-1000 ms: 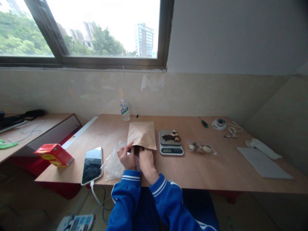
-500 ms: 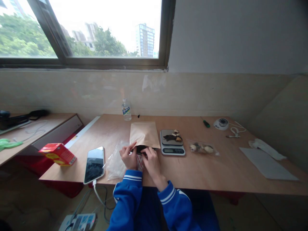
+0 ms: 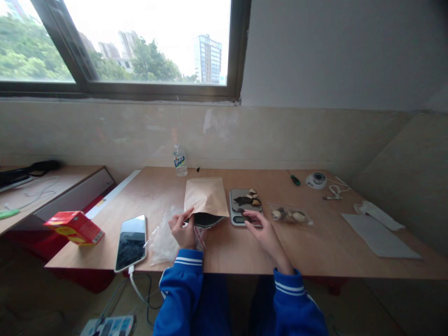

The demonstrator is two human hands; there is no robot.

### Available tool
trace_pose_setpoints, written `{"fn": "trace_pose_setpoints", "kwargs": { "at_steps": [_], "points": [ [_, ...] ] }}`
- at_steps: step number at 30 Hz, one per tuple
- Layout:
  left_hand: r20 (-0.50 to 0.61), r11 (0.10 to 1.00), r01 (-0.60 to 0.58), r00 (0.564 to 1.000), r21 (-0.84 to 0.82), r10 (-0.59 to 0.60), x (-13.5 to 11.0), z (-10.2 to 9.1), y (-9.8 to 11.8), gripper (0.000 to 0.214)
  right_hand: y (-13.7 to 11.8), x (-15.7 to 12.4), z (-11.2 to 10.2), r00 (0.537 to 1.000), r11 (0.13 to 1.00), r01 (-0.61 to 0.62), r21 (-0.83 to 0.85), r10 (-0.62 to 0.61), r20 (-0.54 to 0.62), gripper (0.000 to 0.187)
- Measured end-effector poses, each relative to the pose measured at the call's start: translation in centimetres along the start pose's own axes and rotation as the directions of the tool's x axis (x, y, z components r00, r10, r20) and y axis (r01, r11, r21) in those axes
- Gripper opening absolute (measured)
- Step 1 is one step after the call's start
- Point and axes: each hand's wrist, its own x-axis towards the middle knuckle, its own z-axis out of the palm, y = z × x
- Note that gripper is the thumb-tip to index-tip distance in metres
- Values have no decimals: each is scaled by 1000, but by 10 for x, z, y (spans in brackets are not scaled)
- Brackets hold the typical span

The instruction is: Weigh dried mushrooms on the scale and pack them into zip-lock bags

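Observation:
A brown paper pouch [image 3: 206, 193] lies on the table with its mouth towards me, gaping over a dark inside. My left hand [image 3: 184, 228] pinches the left corner of that mouth. Over the front of a digital kitchen scale [image 3: 234, 196] is my right hand [image 3: 261, 228], its thumb and fingers closed on a small dark dried piece [image 3: 241, 211]. Several dark and pale dried pieces [image 3: 247, 200] rest on the scale's plate; its display is partly covered by my hand. Beside my left hand lies a crumpled clear plastic bag [image 3: 163, 242].
Left stand a phone [image 3: 131, 242] on a cable and a red box [image 3: 75, 227]. A bottle [image 3: 179, 161] is at the back. To the right are a clear bag with round pale pieces [image 3: 290, 214], a green-handled tool [image 3: 295, 179], a white camera [image 3: 316, 180] and a white sheet [image 3: 380, 235].
My right hand has left the pouch's mouth and moved right to the scale, with a dark piece in its fingers. The pouch's mouth is wider; my left hand stays on it.

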Motion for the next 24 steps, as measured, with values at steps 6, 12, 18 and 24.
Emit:
{"fn": "trace_pose_setpoints", "kwargs": {
  "at_steps": [6,12,18,24],
  "points": [
    [4,1000,31,1000,-7,-31,0,0,1,26,35,37,2,988,877,76,-475,-129,-80,25],
    [-9,1000,22,1000,-7,-22,0,1,-3,26,48,29,7,960,772,115,-626,-249,-130,29],
    [-11,1000,-4,1000,-10,4,0,3,-6,25,63,-5,8,918,797,-32,-603,-214,-333,27],
    [-32,999,-40,999,-5,40,1,3,-5,26,50,-5,13,962,796,13,-606,-176,-210,26]
  ]
}}
